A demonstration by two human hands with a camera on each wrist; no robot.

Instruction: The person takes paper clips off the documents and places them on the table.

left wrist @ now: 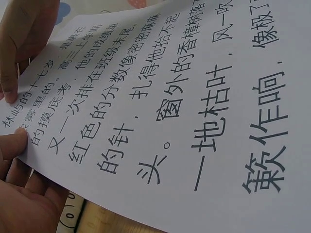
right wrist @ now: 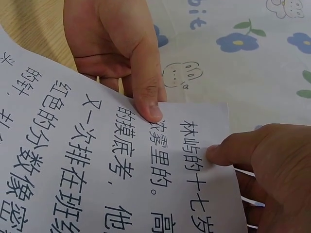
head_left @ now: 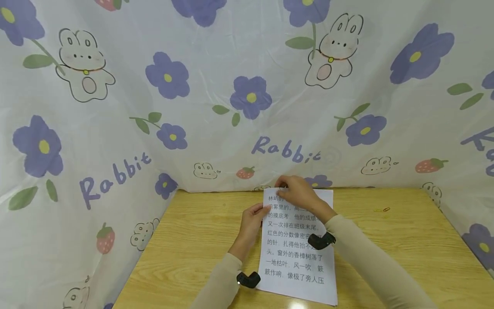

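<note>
White printed paper (head_left: 297,257), covered in large lines of Chinese characters, is held up over the wooden table; its lower edge suggests more than one sheet. My left hand (head_left: 251,223) pinches the left edge near the top, thumb on the printed face and fingers behind. At the top edge, my right hand (head_left: 301,195) grips the paper close to the upper left corner. The right wrist view shows the right thumb (right wrist: 216,154) pressing on the print beside the first line, with the other fingers behind the paper. Whatever lies behind the sheet there is hidden.
Small coloured paper clips (head_left: 382,210) lie on the wooden table (head_left: 185,249), to the right of the paper. A white curtain (head_left: 216,128) with rabbits and purple flowers hangs behind the table and along its sides. Black cameras (head_left: 248,280) sit on both wrists.
</note>
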